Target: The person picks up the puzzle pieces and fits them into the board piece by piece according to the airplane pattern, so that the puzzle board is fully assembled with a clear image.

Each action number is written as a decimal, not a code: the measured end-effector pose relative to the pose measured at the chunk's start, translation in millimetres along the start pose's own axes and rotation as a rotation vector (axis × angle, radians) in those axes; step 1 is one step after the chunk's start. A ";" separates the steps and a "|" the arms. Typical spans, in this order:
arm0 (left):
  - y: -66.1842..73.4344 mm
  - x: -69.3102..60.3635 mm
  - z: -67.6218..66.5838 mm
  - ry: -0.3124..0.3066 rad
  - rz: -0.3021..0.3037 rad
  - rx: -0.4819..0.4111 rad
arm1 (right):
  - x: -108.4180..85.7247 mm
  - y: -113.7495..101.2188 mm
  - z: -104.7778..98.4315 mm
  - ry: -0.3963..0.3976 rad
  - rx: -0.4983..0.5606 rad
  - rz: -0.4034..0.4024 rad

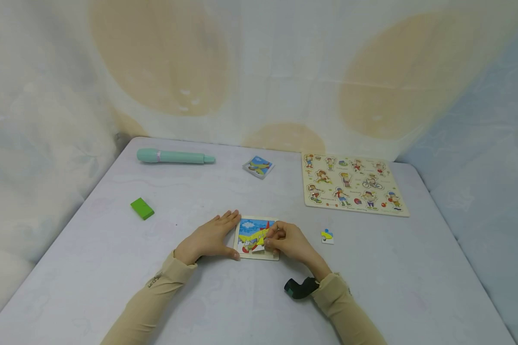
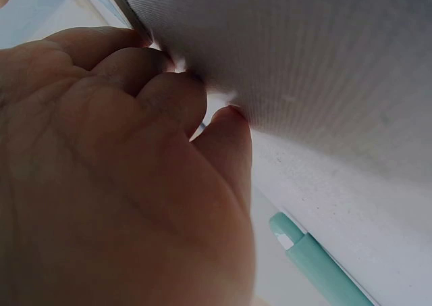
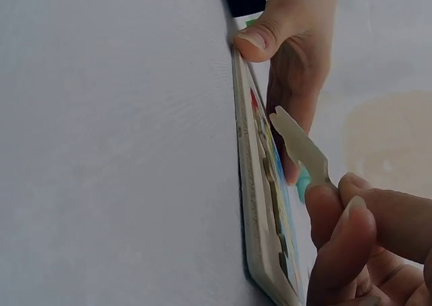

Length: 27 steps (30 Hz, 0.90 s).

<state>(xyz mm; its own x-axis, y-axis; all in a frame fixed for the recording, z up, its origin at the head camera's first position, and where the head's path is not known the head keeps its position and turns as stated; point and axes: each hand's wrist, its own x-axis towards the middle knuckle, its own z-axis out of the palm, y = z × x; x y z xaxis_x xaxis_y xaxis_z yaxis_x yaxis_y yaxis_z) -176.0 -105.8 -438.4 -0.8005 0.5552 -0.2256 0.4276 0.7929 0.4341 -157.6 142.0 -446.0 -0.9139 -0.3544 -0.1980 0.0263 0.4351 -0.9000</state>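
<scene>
A small framed jigsaw puzzle (image 1: pixel 253 231) with a yellow airplane on blue sky lies on the table. My left hand (image 1: pixel 211 236) rests flat at its left edge, fingers spread and the thumb at the lower left corner. Between thumb and fingertips my right hand (image 1: pixel 291 242) pinches a puzzle piece (image 3: pixel 302 144), tilted just above the frame's lower right part. In the right wrist view a gap with wavy edges shows along the near side of the frame. Another loose puzzle piece (image 1: pixel 327 236) lies to the right of the right hand.
A wooden board with sports figures (image 1: pixel 354 184) lies at the back right. Farther back are an airplane picture tile (image 1: pixel 259 166) and a mint-green microphone-shaped toy (image 1: pixel 175 156). A green block (image 1: pixel 142 209) sits at left. Curtains hang behind the white table (image 1: pixel 250 306).
</scene>
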 end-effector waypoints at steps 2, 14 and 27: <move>-0.1 -0.3 0.0 0.000 0.003 -0.002 | 0.3 0.0 1.3 0.003 -0.011 -0.015; -1.9 -0.7 0.5 0.011 0.020 0.007 | -1.3 -4.2 9.6 0.028 -0.076 -0.007; -2.4 0.1 0.9 0.005 0.012 0.003 | -1.8 -6.0 12.9 0.026 -0.159 -0.002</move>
<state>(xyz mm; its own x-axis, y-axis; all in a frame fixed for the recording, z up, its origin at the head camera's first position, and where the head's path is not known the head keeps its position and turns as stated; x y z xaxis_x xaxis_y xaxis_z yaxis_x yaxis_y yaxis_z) -176.7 -107.5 -440.3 -0.7974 0.5635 -0.2158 0.4386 0.7869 0.4342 -150.9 129.3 -445.3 -0.9242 -0.3345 -0.1843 -0.0381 0.5608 -0.8271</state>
